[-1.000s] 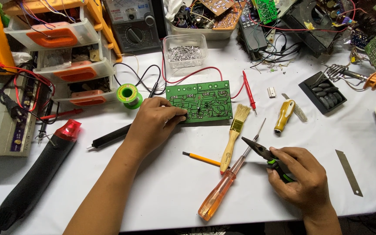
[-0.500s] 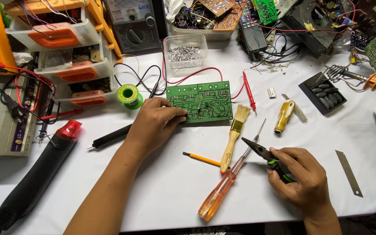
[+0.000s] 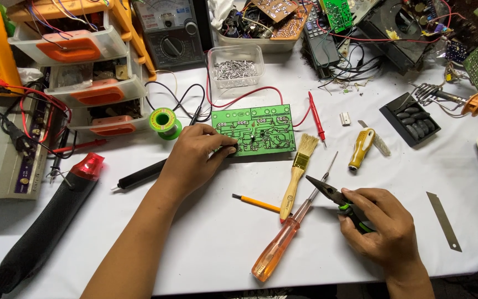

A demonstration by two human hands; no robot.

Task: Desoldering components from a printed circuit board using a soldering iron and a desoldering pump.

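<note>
My left hand [image 3: 196,157] rests on the white table with its fingers closed on the left edge of a green circuit board [image 3: 258,129], which lies solder side up. My right hand [image 3: 382,228] grips black needle-nose pliers [image 3: 333,197] with green handles, their tip pointing up and left, near the table's front right. Between my hands lie a wooden paintbrush [image 3: 298,166], an orange-handled screwdriver [image 3: 286,232] and a short yellow pencil [image 3: 255,202].
A black and red heat tool [image 3: 51,221] lies at the left, a black pen-like tool [image 3: 142,174] beside my left wrist. A solder spool [image 3: 165,122], a clear tub of metal parts [image 3: 237,67], red probe leads [image 3: 315,116], a yellow-handled tool [image 3: 360,148], a knife blade [image 3: 443,220] and parts drawers [image 3: 89,72] surround the board.
</note>
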